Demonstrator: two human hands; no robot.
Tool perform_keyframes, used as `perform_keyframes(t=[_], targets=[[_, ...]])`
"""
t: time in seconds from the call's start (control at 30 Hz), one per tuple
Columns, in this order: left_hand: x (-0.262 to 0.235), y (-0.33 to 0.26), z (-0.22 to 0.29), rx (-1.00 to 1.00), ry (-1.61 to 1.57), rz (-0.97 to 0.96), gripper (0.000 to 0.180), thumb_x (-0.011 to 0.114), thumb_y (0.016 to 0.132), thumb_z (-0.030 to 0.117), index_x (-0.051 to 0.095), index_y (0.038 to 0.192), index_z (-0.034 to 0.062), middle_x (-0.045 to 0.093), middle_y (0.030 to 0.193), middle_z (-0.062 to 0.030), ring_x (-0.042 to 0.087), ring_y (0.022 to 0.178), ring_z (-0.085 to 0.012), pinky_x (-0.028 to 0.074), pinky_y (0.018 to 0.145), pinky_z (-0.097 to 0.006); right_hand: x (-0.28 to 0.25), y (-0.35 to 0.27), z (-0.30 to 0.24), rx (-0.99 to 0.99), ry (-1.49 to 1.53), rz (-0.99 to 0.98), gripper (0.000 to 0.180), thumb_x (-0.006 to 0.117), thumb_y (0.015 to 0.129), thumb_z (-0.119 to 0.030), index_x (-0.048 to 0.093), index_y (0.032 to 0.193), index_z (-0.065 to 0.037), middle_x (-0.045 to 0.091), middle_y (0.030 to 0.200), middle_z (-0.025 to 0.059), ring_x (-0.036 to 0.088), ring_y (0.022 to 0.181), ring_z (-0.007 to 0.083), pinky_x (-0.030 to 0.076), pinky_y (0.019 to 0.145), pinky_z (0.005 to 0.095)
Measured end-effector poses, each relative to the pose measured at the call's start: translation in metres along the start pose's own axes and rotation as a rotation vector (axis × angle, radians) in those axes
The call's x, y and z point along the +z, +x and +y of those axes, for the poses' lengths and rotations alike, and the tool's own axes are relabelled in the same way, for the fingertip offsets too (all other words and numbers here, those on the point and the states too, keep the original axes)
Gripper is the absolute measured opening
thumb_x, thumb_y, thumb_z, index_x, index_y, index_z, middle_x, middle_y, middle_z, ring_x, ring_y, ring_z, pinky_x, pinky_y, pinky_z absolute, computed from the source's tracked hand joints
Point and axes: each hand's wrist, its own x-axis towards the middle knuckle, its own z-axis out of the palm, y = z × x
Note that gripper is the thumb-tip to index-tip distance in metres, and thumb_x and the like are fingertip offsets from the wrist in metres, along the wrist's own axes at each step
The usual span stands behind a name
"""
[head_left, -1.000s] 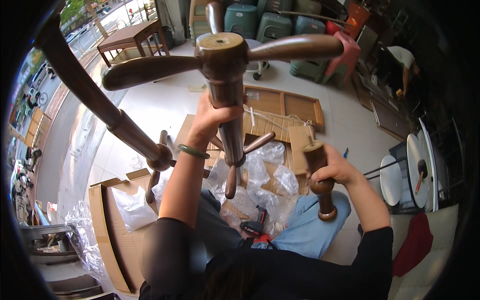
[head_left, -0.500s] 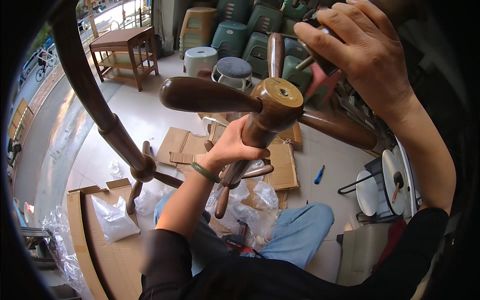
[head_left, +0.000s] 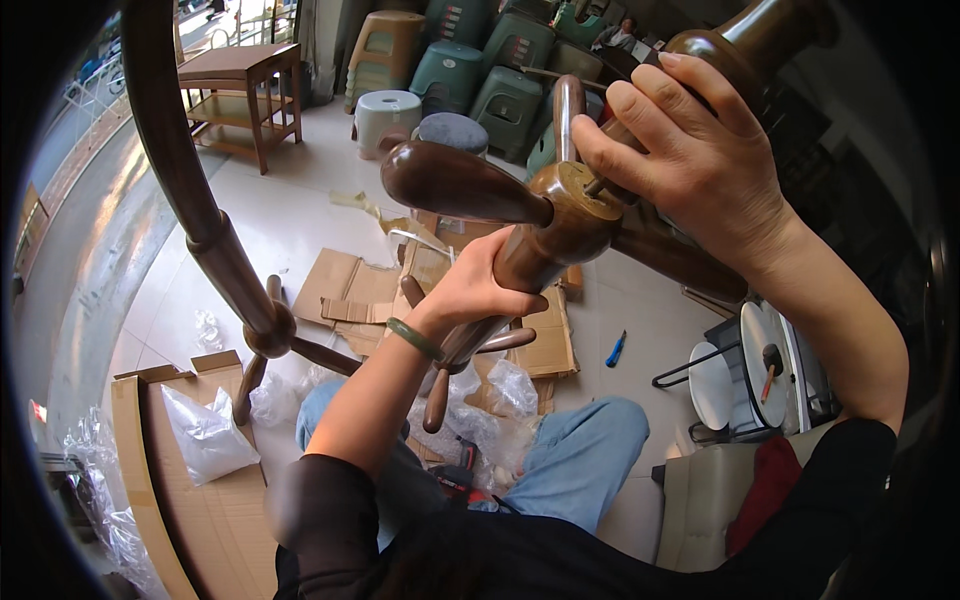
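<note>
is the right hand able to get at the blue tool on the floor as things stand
Probably not: the right hand is raised, gripping a wooden finial at the post top, while the blue tool lies far below on the floor.

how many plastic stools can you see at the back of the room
About 6, more may be hidden: a tan one, three dark green ones, a white one in front, and a grey-topped one beside it.

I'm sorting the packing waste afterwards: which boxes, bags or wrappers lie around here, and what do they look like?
Flattened cardboard pieces: floor centre, brown, unfolded flaps.
Open cardboard box: lower left, long, brown.
White plastic bag: inside that box, crumpled.
Clear plastic wrap: by the blue-trousered knee, crinkled.
No signs or screens seen.
</note>
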Motion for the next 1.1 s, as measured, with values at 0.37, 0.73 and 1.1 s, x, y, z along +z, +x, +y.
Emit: perform_keyframes(t=[0.37,0.73,1.1], targets=[[0.003,0.002,-0.001,-0.077,-0.063,-0.004,0.059,0.083,0.058,0.02,0.058,0.108,0.0022,0.059,0.095,-0.0012,0.054,0.089,-0.0111,0.045,0.083,-0.028,-0.021,0.022,0.038,-0.145,-0.179,0.083,0.025,0.074,0.077,-0.018,0.066,0.101,-0.021,0.066,0.103,-0.002,0.06,0.109,0.0141,0.036,0.111,0.0352],[0.003,0.004,-0.009,0.035,-0.028,-0.006,0.061,0.081,0.062,0.021,0.058,0.114,0.0014,0.06,0.095,-0.0029,0.055,0.088,-0.0126,0.046,0.081,-0.028,-0.041,0.047,0.116,-0.273,-0.166,0.074,0.012,0.067,0.072,-0.015,0.063,0.083,-0.017,0.058,0.085,-0.0028,0.059,0.097,0.0149,0.04,0.103,0.0412],[0.001,0.005,-0.009,-0.012,-0.007,-0.005,0.061,0.081,0.06,0.023,0.057,0.112,0.0008,0.059,0.094,-0.0032,0.056,0.086,-0.0129,0.047,0.078,-0.028,-0.117,0.074,0.127,0.677,0.954,-0.556,0.019,0.069,0.081,-0.015,0.066,0.097,-0.006,0.059,0.094,0.0041,0.057,0.097,0.0177,0.048,0.085,0.0307]])
